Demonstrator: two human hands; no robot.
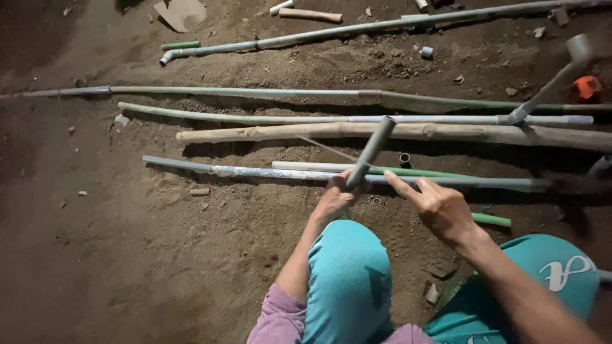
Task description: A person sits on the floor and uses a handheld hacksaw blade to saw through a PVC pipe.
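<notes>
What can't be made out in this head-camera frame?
- Left hand: its grip on the short grey pipe is hidden by the hand's own back.
- Long pipe on the ground: the stretch under both hands is covered.
- Right hand: whether its fingertips touch that pipe is unclear.
- Upper pipes: ends cut off by the frame edges.
- Orange object: too small to identify.

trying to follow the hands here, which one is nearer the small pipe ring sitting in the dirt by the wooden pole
Left. The left hand, gripping a short grey pipe, sits below-left of the ring. The right hand is farther, below-right of it.
</notes>
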